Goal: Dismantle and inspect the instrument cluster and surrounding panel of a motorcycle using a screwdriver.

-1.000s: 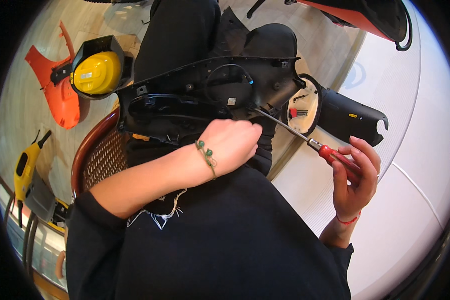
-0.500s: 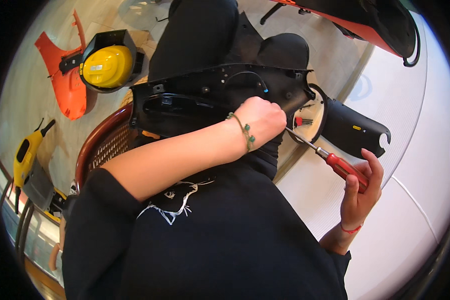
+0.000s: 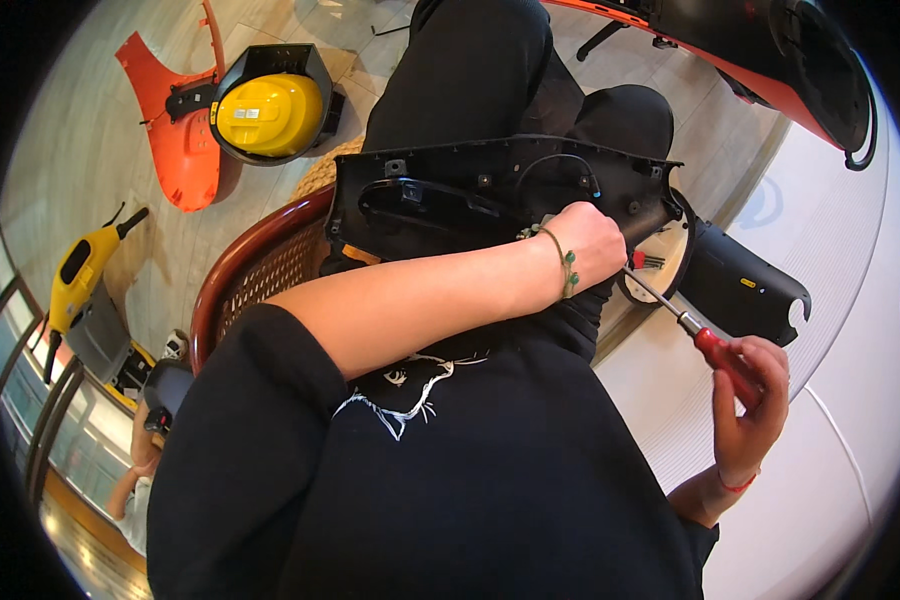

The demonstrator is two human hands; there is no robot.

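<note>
Clock directions run from the middle of the head view. The right hand (image 3: 753, 410), toward 4 o'clock, grasps the red handle of a screwdriver (image 3: 715, 352), fingers curled around it. The steel shaft points from there toward 10 o'clock, up to the left hand (image 3: 592, 243), at 2 o'clock. That hand is bent in, knuckles up, over the lower edge of a black plastic shell (image 3: 500, 205), which lies across the lap at 1 o'clock with its hollow side up. Whether the left hand pinches the shaft, grips the shell or merely rests there, I cannot tell: its fingers are turned away beneath it. The screwdriver's tip is hidden by that same hand, and so is part of the shell's lower rim.

A pale oval dish (image 3: 670, 243), just beyond the left hand toward 2 o'clock, is partly covered by the shell; the small red and dark pieces in it are hard to make out. The red-and-black body (image 3: 770, 60) toward 2 o'clock is cut off by the upper edge.
</note>
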